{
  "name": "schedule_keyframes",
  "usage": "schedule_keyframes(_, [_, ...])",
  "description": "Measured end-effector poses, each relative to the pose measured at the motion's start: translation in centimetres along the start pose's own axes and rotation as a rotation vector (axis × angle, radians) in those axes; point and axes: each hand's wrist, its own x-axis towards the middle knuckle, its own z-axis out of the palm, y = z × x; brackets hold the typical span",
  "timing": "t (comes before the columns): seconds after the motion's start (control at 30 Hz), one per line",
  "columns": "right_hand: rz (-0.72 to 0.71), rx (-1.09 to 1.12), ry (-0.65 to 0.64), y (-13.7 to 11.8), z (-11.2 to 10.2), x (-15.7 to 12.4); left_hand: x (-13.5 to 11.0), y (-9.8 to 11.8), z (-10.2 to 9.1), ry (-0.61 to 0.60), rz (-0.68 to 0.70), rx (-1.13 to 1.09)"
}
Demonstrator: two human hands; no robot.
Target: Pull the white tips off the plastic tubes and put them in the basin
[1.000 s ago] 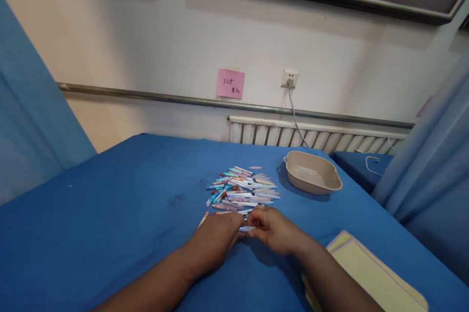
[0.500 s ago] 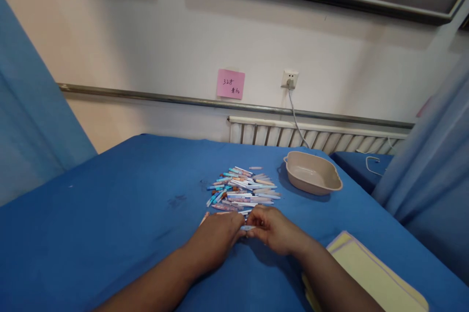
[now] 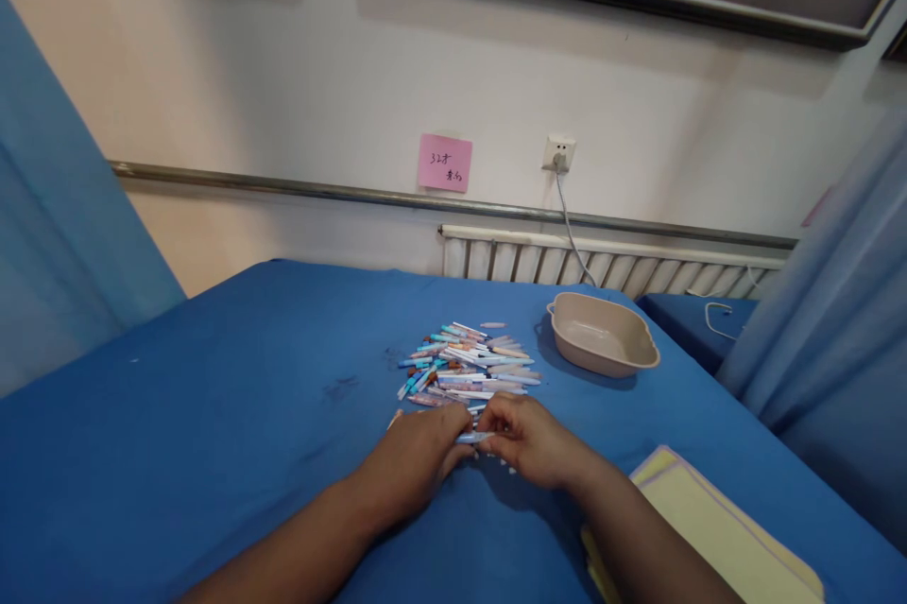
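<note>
My right hand [image 3: 530,440]: fingers pinching pale-blue pen [image 3: 469,438]. My left hand [image 3: 419,449]: fingers closed around opposite end. Pen pile [image 3: 473,385]: 12 o'clock. Beige basin [image 3: 602,339]: 2 o'clock.

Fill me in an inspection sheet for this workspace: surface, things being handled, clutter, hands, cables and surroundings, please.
Surface: blue cloth, slightly creased, with dark smudges left of the pens.
Things handled: a pale blue pen between the hands; a loose pile of pens just beyond.
Clutter: beige basin to the right of the pile; yellow sheets near the right forearm.
Hands: left hand and right hand close together, holding the pen; left fingers mostly hidden.
Cables: grey cable plugged into the wall socket; its lower end is out of sight.
Surroundings: radiator, metal rail, pink note, blue curtains at both sides.
</note>
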Motion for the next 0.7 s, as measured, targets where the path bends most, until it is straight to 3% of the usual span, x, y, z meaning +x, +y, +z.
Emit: schedule_keyframes(0.7, [-0.076,-0.088,0.009,-0.47,-0.26,-0.11,0.19,-0.42,0.22,-0.053,-0.026,0.042])
